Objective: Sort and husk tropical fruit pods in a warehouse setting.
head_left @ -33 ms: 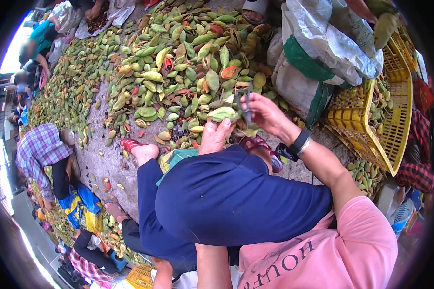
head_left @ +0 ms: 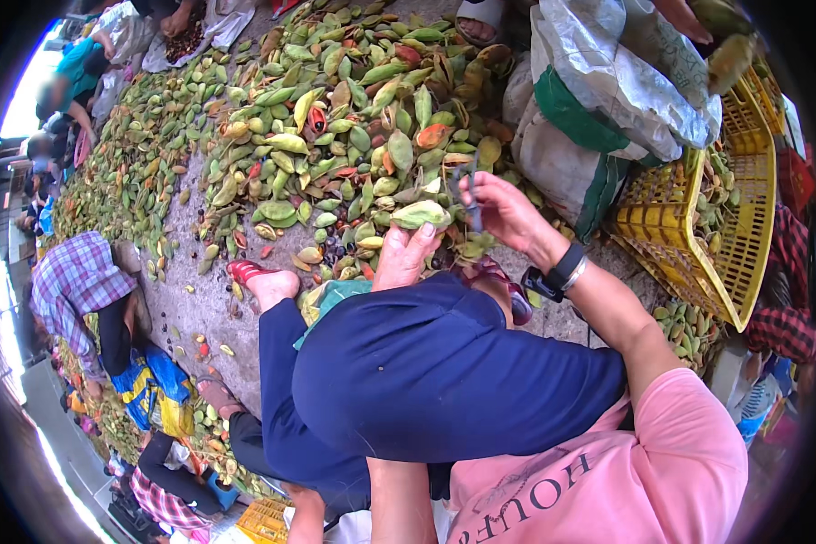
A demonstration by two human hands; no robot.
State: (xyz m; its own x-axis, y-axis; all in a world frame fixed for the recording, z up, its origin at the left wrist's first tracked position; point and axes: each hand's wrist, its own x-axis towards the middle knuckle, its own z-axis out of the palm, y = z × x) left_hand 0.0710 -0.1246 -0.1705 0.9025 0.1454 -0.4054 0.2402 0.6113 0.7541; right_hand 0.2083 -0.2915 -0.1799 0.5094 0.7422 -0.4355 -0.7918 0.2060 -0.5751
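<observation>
One pale green, oval, rough-skinned pod [head_left: 420, 215] sits just beyond the bent knee in navy-blue cloth [head_left: 381, 363], pinched between the thumb and fingers of the left hand [head_left: 405, 257]. Beyond the knee and to its right, the right hand [head_left: 508, 216], a black watch [head_left: 568, 266] on its wrist, pinches a dark, narrow tool [head_left: 474, 204] close beside the pod; the tool is too blurred to tell its kind, or whether it touches. Further beyond the knee spreads a broad heap of green, yellowish and reddish pods [head_left: 286, 142]. Well to the knee's right stand a white woven sack with green bands [head_left: 598, 91] and a yellow slatted plastic crate [head_left: 657, 204] with more pods inside. Left of the knee, a person in a purple-and-white checked shirt [head_left: 82, 272] bends forward.
</observation>
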